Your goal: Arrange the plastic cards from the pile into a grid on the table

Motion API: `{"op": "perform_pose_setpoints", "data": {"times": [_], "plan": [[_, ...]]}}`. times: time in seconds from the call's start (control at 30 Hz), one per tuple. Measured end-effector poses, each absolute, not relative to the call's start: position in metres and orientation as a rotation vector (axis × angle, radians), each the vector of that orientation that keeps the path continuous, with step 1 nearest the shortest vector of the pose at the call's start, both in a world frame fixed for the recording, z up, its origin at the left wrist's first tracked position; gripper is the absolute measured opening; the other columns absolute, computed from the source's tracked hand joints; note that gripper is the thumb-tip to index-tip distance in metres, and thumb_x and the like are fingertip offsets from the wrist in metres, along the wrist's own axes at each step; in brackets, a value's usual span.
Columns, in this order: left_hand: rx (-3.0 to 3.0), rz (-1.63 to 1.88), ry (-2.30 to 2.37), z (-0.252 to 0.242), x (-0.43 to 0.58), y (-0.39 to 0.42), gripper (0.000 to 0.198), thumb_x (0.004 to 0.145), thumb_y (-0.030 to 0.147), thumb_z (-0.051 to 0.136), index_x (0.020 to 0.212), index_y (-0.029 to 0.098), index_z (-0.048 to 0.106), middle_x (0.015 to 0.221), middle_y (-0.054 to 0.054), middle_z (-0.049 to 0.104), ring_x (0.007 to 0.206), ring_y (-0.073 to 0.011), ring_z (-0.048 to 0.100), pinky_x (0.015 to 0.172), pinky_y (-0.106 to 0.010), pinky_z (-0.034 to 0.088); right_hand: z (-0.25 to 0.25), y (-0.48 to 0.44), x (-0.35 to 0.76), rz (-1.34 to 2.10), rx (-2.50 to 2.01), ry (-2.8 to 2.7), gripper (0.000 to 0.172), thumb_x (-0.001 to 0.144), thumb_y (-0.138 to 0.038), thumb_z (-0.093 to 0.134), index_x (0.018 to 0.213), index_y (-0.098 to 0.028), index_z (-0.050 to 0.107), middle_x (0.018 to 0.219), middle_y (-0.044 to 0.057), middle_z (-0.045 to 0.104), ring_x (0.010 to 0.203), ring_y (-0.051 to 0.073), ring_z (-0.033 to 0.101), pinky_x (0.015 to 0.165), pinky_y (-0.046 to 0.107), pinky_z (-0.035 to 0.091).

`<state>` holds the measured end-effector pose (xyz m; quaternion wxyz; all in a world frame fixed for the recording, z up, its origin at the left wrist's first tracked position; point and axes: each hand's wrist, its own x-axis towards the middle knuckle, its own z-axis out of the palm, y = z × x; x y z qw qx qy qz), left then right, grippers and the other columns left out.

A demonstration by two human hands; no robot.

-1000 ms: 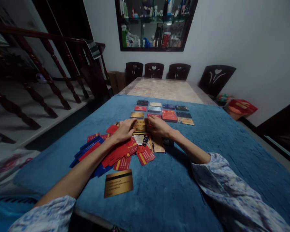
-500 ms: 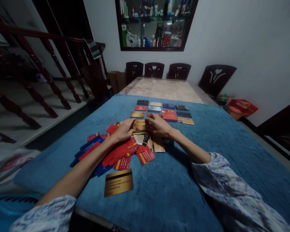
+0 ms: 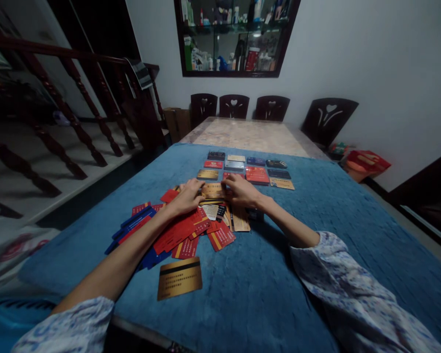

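Observation:
A gold card is held by its two short ends between my hands, just above the loose pile. My left hand grips its left end, fingers bent. At the other end, my right hand pinches the card with thumb and fingers. Underneath and around them spreads a heap of red cards, with blue cards at its left and tan cards at its right. Closer to me, one gold card with a black stripe lies apart on the cloth.
Beyond my hands, small card stacks stand in rows, among them a red stack and a gold card. A blue cloth covers the near table; bare marble tabletop shows behind. Dark chairs line the far side. A plastic bag sits at left.
Both hands keep their grip on the gold card with hardly any movement. The whole view has shifted very slightly.

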<state>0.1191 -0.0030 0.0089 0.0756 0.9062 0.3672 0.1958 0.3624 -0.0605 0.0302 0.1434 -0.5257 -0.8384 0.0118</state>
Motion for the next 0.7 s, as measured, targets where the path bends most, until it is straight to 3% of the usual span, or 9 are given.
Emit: {"op": "perform_pose_setpoints", "data": {"times": [0.43, 0.7], "plan": [[2.711, 0.547, 1.070, 0.0112, 0.1207, 0.0012, 0.028, 0.083, 0.023, 0.065, 0.111, 0.018, 0.067, 0.105, -0.011, 0.068, 0.104, -0.0297, 0.063, 0.092, -0.045, 0.052, 0.0265, -0.0570, 0.3666, 0.172, -1.464, -2.349, 0.038, 0.080, -0.017, 0.071, 0.118, -0.016, 0.067, 0.119, 0.014, 0.060, 0.110, 0.027, 0.056, 0.095, 0.041, 0.049], [2.753, 0.454, 1.101, 0.0169, 0.1197, 0.0019, 0.029, 0.086, 0.025, 0.063, 0.114, 0.019, 0.066, 0.112, -0.011, 0.068, 0.109, -0.0304, 0.062, 0.094, -0.044, 0.050, 0.0275, -0.0557, 0.3672, 0.171, -1.468, -2.372, 0.039, 0.081, -0.023, 0.074, 0.118, -0.013, 0.069, 0.115, 0.014, 0.061, 0.108, 0.027, 0.057, 0.093, 0.039, 0.049]]}}
